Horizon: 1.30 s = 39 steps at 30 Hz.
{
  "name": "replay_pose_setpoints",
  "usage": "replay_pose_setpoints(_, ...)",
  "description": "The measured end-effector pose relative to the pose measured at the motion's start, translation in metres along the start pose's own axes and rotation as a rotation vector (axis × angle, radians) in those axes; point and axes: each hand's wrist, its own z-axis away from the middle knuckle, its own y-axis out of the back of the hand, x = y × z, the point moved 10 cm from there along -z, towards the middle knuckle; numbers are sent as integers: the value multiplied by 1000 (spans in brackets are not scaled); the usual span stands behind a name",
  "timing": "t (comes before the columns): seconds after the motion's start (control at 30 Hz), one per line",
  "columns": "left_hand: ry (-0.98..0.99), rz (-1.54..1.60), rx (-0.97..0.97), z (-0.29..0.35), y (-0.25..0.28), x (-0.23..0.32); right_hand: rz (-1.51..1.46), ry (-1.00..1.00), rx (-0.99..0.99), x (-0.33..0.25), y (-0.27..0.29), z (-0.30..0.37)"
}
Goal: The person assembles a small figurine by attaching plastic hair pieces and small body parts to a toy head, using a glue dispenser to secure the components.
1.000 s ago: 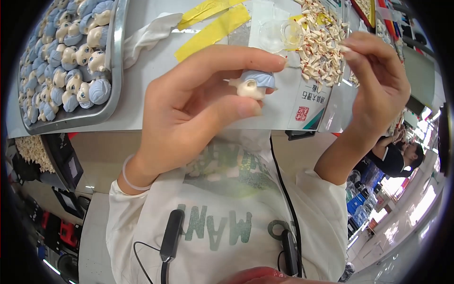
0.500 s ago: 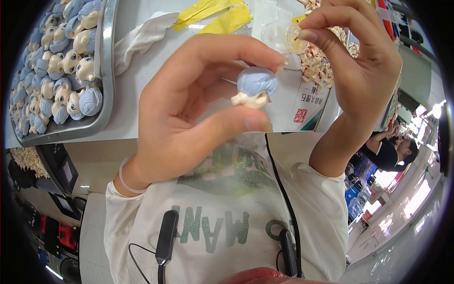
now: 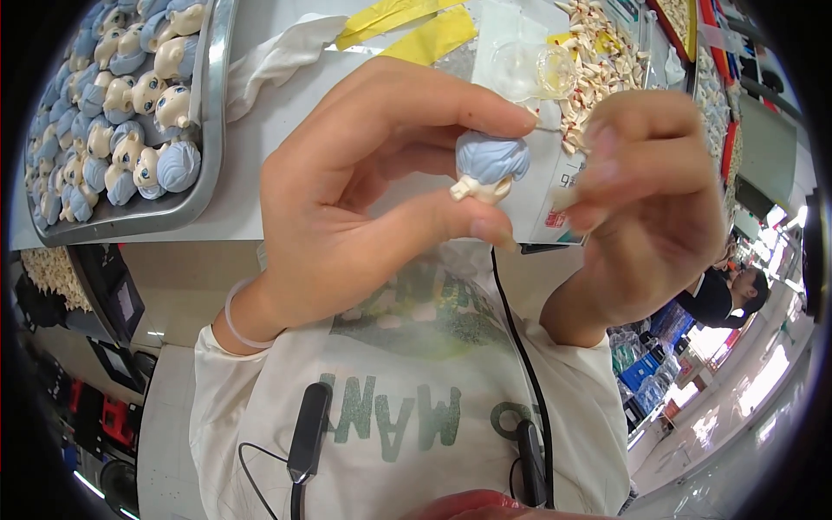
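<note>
Between the thumb and index finger of my left hand [image 3: 347, 173] is a small doll head [image 3: 492, 160] with moulded light-blue hair and a cream face part turned downward. My right hand [image 3: 654, 195] is raised just right of it, fingers curled in toward the thumb and smeared by motion. Whatever its fingertips hold is too blurred to make out. Beyond my hands, a small clear round cup [image 3: 555, 71] stands on the table beside a heap of small cream pointed pieces with red marks [image 3: 598, 56].
A metal tray [image 3: 217, 113] at the left holds many similar blue-haired doll heads. A white cloth [image 3: 282, 61] and yellow tape strips [image 3: 429, 39] lie on the white table [image 3: 251, 186]. Another person [image 3: 728, 293] is at the far right.
My right hand has come away from the clear cup, down and nearer the doll head. My left hand has shifted slightly right, still holding the head.
</note>
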Motion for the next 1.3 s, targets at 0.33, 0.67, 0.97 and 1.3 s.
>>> replay_pose_setpoints(0.33,-155,-282,-16,4,-3,16,-36,-161,110,11,-17,23)
replay_pose_setpoints(0.67,-345,-510,-31,11,-15,30,24,-61,14,5,-20,19)
replay_pose_setpoints(0.97,-206,-485,74,10,-10,22,69,-37,123,16,29,21)
replay_pose_setpoints(1.3,-160,-463,44,6,-12,15,696,-236,54,67,70,29)
